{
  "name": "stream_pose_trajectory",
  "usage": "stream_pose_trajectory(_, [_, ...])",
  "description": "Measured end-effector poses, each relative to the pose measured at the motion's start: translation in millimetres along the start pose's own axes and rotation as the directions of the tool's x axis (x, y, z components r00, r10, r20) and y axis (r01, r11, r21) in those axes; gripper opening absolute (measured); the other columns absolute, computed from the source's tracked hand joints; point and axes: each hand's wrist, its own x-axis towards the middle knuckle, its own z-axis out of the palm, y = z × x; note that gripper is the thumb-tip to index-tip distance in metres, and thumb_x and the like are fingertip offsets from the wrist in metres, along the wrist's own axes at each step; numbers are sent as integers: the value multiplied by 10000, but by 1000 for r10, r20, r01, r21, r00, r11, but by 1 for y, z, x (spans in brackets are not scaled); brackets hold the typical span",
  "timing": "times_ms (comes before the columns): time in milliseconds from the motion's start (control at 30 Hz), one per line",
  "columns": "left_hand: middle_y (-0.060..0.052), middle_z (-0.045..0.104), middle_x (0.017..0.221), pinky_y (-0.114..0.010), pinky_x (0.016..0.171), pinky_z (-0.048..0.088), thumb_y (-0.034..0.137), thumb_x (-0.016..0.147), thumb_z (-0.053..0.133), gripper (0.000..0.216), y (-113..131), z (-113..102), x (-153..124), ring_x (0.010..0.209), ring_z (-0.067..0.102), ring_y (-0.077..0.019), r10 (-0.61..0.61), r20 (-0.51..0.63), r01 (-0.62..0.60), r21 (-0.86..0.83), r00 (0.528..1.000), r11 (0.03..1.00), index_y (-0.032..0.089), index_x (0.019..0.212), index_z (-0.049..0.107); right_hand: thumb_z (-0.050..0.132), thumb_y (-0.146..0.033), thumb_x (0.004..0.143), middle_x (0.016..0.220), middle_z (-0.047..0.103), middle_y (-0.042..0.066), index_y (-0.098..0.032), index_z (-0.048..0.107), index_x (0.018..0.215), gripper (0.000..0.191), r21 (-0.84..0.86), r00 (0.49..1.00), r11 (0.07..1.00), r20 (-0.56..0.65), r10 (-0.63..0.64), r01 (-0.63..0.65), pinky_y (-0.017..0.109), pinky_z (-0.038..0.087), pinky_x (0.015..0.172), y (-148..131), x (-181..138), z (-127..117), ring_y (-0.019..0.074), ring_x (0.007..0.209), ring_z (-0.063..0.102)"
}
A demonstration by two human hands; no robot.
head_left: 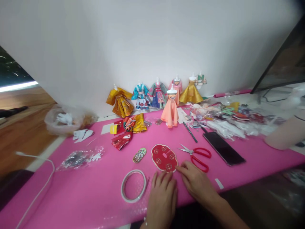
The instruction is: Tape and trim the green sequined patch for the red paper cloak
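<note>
My left hand (162, 197) lies flat on the pink table cover (95, 187), fingers stretched toward a red scalloped paper piece (164, 157) with white patterns. My right hand (196, 183) rests beside it, fingers extended, its fingertips touching the lower right edge of that red piece. Neither hand grips anything. A ring of white tape (133, 185) sits just left of my left hand. Red-handled scissors (196, 155) lie just beyond my right hand.
A small patterned oval (139, 155) lies left of the red piece. A black phone (223, 148) and a dark pen (190, 131) are at right. Several paper doll dresses (157, 94) stand along the wall, a peach one (170, 109) in front. Plastic bags and paper scraps clutter both sides.
</note>
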Motion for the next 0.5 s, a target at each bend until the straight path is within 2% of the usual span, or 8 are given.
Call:
stream_pose_trajectory(133, [-81,715,1274,-620,1111,456,117,960,505,274,3,0,1,1220,623,-290,-11,31,9,53,999,999,195,1162,674,438,-81,922,937,617,94,-208,737,1096,368,-66,1000,997,-9,-29,28,325,504,737,-1,-2,3,235,866,628])
stream_pose_trajectory(333, [-92,714,1249,-557,1113,492,104,966,445,282,2,-3,-2,1203,646,-265,18,-23,-17,41,1000,999,198,1106,672,465,-85,903,950,630,78,-239,730,1155,397,-55,998,997,-24,-63,62,299,509,729,0,-3,5,209,841,633])
stream_pose_trajectory(433, [-50,741,1160,-438,1112,520,143,994,445,281,13,-11,-14,1137,679,-223,9,40,-13,80,999,997,260,1076,687,453,-82,885,905,628,86,-244,767,1078,403,-24,997,998,-53,-51,50,326,517,709,-5,-2,4,236,833,632])
stream_pose_trajectory(500, [-8,756,1062,-346,1007,577,183,1021,487,255,24,-20,-26,1026,703,-173,-9,76,1,110,997,994,303,974,706,447,-81,880,913,654,91,-264,779,1060,420,31,997,999,-74,-38,41,327,539,716,-6,0,3,240,840,656])
